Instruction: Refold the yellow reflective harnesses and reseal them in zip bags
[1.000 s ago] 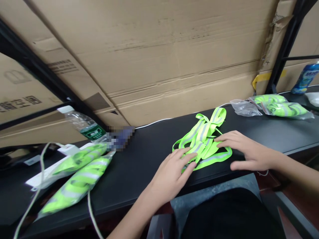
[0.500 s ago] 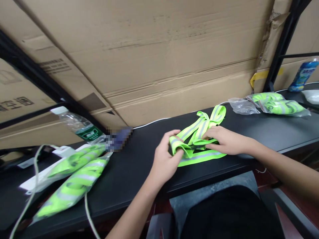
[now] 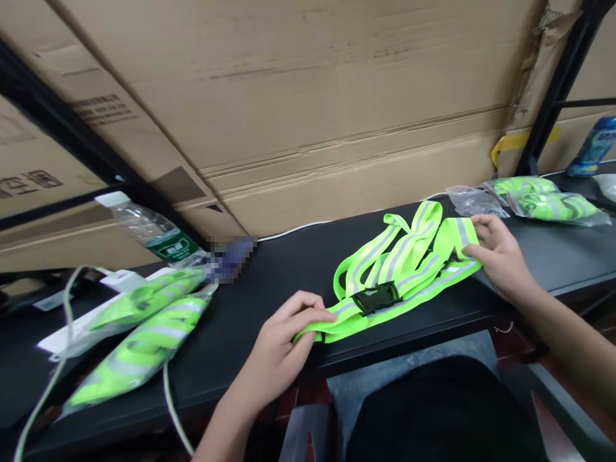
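A neon-green reflective strap vest with grey stripes and a black buckle lies stretched across the black table. My left hand pinches the strap's left end near the table's front edge. My right hand grips the right end of the strap, fingers curled round it. The belt part runs taut between the two hands, and looped straps lie behind it.
Two bagged green vests lie at the left beside a plastic water bottle and a white cable. More bagged vests and an empty clear bag sit at the right. Cardboard boxes stand behind the table.
My hands have moved apart, pulling the bunched vest out into a long band. The black buckle now shows in the middle.
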Tool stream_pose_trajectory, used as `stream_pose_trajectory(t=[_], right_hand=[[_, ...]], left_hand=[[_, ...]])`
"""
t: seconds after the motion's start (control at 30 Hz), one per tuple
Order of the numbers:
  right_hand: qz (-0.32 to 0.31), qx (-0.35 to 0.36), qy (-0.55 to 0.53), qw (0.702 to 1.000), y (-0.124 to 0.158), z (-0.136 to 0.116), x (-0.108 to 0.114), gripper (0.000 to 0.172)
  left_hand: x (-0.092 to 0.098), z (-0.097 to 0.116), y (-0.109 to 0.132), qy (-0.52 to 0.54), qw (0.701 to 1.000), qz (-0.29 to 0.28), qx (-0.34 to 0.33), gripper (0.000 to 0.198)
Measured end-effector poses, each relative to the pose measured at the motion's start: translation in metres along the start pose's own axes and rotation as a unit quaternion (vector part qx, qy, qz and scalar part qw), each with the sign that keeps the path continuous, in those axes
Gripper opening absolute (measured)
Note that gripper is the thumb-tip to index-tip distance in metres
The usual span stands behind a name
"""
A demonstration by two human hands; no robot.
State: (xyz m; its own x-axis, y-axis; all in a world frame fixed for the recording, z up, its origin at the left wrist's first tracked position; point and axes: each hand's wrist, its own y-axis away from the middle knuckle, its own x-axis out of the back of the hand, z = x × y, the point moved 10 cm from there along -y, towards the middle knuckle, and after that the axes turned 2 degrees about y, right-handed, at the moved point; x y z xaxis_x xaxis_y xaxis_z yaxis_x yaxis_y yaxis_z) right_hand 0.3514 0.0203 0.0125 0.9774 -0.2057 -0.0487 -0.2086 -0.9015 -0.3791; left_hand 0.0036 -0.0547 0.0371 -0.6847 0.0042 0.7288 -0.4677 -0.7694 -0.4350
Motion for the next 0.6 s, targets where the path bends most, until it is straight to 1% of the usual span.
stream_pose_trajectory(t=[0.07,0.1,0.13,0.17,0.2,0.23,0.3,0.33,0.37,0.4,0.47,0.53,0.6], right_hand=[[0.034,-0.006,0.010,0.999,0.005,0.001,0.017,0.067],[0.043,-0.014,0.021,0.999,0.006,0.002,0.024,0.072],[0.049,-0.029,0.030,0.998,0.008,0.005,0.031,0.071],[0.050,-0.055,0.034,0.997,0.008,0.010,0.036,0.065],[0.048,-0.089,0.033,0.994,0.009,0.016,0.040,0.056],[0.047,-0.122,0.025,0.991,0.009,0.022,0.044,0.044],[0.039,-0.170,-0.010,0.985,0.008,0.031,0.046,0.022],[0.032,-0.182,-0.031,0.982,0.007,0.033,0.046,0.014],[0.028,-0.187,-0.047,0.981,0.006,0.033,0.045,0.010],[0.024,-0.190,-0.053,0.980,0.005,0.032,0.044,0.010],[0.010,-0.194,-0.028,0.980,0.003,0.030,0.040,0.020],[-0.017,-0.190,0.046,0.981,-0.002,0.026,0.035,0.033],[-0.054,-0.177,0.136,0.973,-0.008,0.021,0.028,0.039]], left_hand=[[-0.007,0.005,0.006,-0.025,0.999,-0.035,0.001,0.029],[-0.010,0.006,0.008,-0.035,0.998,-0.046,0.004,0.023],[-0.012,0.007,0.009,-0.044,0.998,-0.054,0.007,0.017],[-0.014,0.008,0.010,-0.052,0.997,-0.059,0.011,0.011],[-0.016,0.009,0.009,-0.059,0.996,-0.064,0.015,0.005],[-0.018,0.010,0.008,-0.063,0.996,-0.068,0.017,0.003],[-0.023,0.011,0.003,-0.058,0.995,-0.079,0.022,0.012],[-0.024,0.011,-0.001,-0.050,0.995,-0.083,0.027,0.016],[-0.024,0.011,-0.007,-0.038,0.995,-0.084,0.034,0.019],[-0.023,0.010,-0.013,-0.026,0.995,-0.081,0.043,0.021],[-0.017,0.006,-0.029,-0.008,0.996,-0.062,0.066,0.024],[-0.010,-0.003,-0.048,-0.009,0.994,-0.043,0.097,0.025],[-0.007,-0.019,-0.070,-0.032,0.989,-0.035,0.140,0.026]])
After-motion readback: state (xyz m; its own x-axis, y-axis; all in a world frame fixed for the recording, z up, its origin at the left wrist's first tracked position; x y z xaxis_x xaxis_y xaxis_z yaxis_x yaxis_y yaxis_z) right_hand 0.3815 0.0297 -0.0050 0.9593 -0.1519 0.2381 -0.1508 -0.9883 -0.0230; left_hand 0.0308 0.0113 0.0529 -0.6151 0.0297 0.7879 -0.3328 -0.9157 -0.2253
